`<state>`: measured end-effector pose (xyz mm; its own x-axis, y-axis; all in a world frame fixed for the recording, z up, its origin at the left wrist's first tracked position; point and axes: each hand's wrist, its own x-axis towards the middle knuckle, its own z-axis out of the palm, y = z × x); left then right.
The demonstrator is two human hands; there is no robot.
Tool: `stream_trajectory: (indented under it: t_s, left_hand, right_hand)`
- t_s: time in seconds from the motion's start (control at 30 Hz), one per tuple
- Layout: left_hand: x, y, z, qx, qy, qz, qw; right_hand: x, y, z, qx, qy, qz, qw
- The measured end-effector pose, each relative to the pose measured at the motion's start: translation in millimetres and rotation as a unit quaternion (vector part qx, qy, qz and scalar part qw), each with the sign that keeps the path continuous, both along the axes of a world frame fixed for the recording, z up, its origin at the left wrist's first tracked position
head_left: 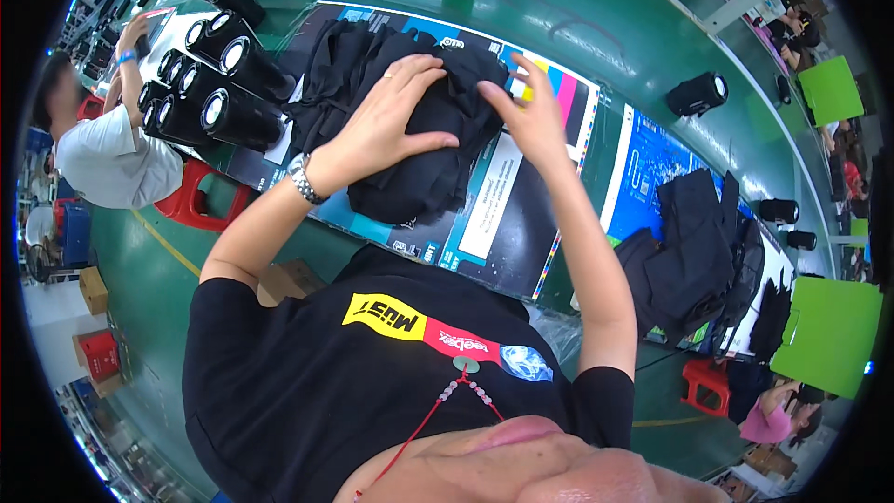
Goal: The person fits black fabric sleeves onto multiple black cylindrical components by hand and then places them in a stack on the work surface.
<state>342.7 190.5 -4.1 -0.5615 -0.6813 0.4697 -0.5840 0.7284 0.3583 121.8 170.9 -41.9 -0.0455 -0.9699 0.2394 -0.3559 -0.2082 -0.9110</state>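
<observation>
1. Far left, a co-worker (116,160) in a white shirt sits near a red stool (194,188), one arm raised.
2. Black cylinders (244,119) with pale round ends stand clustered on the table, just left of the cloth.
3. The left hand (396,116), a metal watch (303,177) at its wrist, lies palm down on the cloth, thumb spread from the fingers.
4. The black cloth (452,121) sits heaped between both hands, on a printed sheet (521,242).
5. The right hand (534,112) curves at the heap's right edge, thumb and forefinger apart; whether it touches cannot be told.
6. Right of it, a second heap (684,251) of black fabric rests below a lone cylinder (694,95).
7. Far right, green panels (827,335) flank the scene.
</observation>
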Motion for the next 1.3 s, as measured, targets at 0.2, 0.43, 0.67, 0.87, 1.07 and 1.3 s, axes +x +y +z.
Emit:
stream_trajectory:
  t_s: [0.2,0.43,0.67,0.87,1.07,1.3]
  left_hand:
    - [5.2,5.8,-5.2,0.007,0.061,0.017,0.998]
    - [5.2,6.3,-0.7,0.024,0.037,0.03,0.999]
    - [1.7,2.8,-4.2,0.042,0.052,0.035,0.997]
    - [3.5,5.6,-3.7,0.031,-0.091,0.013,0.995]
    - [3.8,-0.3,-1.1,0.029,-0.106,-0.006,0.994]
    - [-21.6,-15.2,37.7,0.027,-0.048,-0.04,0.998]
  right_hand:
    - [44.9,-12.7,0.3,-0.267,0.201,-0.005,0.943]
    - [48.8,10.2,29.4,-0.092,0.072,0.073,0.99]
    - [34.1,-8.3,27.7,0.0,-0.068,0.007,0.998]
    - [-50.3,-42.4,40.5,-0.082,-0.505,-0.127,0.85]
    - [-123.7,-11.7,50.7,-0.015,-0.576,-0.042,0.816]
    - [-83.4,0.0,-5.3,0.293,-0.331,-0.015,0.897]
